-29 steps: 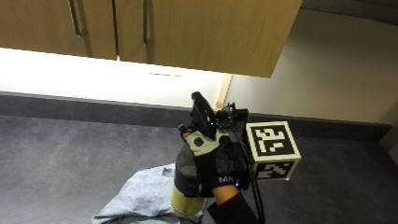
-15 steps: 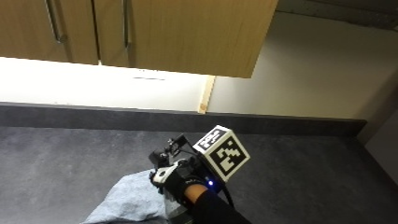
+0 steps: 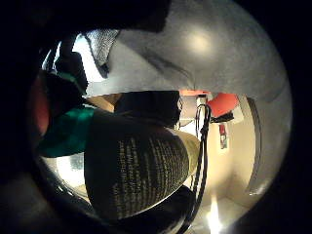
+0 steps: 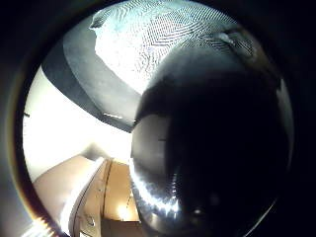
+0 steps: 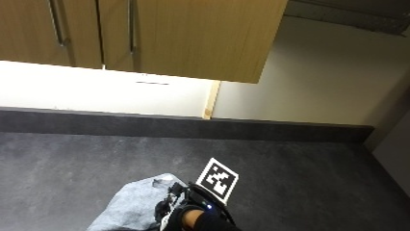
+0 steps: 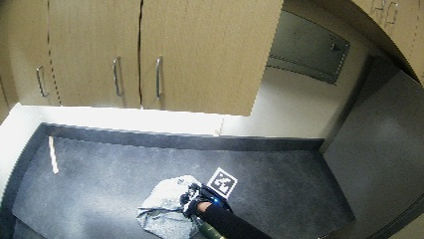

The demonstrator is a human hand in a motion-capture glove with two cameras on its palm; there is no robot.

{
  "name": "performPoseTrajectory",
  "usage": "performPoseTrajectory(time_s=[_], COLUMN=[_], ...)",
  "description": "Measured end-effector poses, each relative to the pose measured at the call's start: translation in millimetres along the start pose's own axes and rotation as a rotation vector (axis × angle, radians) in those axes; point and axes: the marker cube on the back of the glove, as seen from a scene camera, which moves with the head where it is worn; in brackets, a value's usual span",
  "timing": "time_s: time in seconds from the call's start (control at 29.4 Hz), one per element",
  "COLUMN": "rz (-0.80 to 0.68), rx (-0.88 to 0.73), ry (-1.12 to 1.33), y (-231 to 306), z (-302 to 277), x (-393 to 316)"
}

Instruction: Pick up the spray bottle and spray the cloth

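Spray bottle (image 3: 136,170) mostly hidden behind hand (image 5: 192,214)

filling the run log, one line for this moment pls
stage: spraying | right hand: holds spray bottle | over: grey cloth | surface: dark counter

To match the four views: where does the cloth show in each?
Outside view: cloth on the dark counter, beside the gloved right hand.
Wide outside view: cloth, low on the counter.
Thumb side palm view: patterned cloth.
Little finger side palm view: cannot tell.
Shared landmark: the counter.
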Motion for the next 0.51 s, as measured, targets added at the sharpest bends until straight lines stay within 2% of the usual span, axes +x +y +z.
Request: performPoseTrajectory(time_s=[0.1,0.27,0.37,0.51], rz=[0.021,-0.068,-0.197,-0.433], rx=[0.020,0.050,0.136,0.329], ry=[0.034,-0.017,-0.063,-0.141], y=[-3.7,12.4,25.7,55.8], z=[12.2,5.8,-4.3,-19.3], x=[5.1,-0.3,-4.4,-8.5])
